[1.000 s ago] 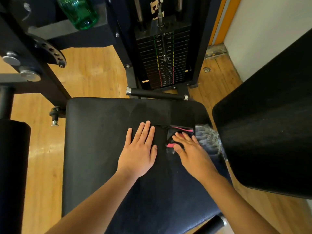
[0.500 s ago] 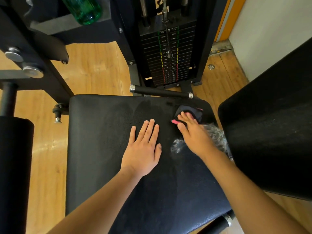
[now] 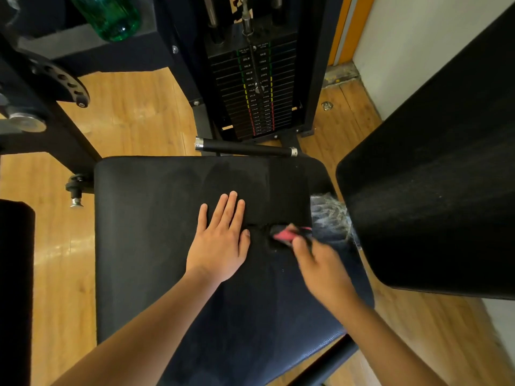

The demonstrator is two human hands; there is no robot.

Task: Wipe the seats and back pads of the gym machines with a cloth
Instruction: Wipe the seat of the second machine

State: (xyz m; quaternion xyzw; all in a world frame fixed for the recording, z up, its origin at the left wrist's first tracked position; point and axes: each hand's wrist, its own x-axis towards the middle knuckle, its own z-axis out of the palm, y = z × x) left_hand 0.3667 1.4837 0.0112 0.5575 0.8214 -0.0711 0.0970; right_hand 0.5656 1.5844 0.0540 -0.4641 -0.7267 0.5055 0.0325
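A black padded seat (image 3: 156,246) of a gym machine fills the middle of the view. My left hand (image 3: 220,238) lies flat on it, fingers straight and together. Just to its right, my right hand (image 3: 320,263) presses a dark cloth with pink trim (image 3: 284,234) onto the seat; the hand is motion-blurred and covers most of the cloth. A black back pad (image 3: 434,190) rises at the right, close to my right hand.
A weight stack (image 3: 255,90) stands behind the seat, with a black handle bar (image 3: 245,147) in front of it. A green bottle (image 3: 111,15) sits top left. Black frame parts and a roller pad (image 3: 14,288) stand left. Grey torn material (image 3: 330,215) shows between seat and back pad.
My right hand has slid the cloth back toward me from the seat's far right corner. My left hand has stayed flat in place.
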